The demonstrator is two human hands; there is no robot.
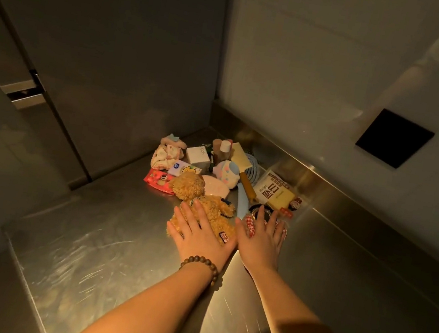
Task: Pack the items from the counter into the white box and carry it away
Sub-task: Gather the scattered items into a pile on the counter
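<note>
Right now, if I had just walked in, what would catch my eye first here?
Probably the jumble of small items heaped in the back corner of the shiny steel counter, with a fluffy golden-brown plush dog lying at its front. Next, the two bare hands stretched flat toward the pile: the left hand, with a brown bead bracelet at its wrist, rests on the plush dog, and the right hand lies over a red-and-white checked cloth item.
</note>
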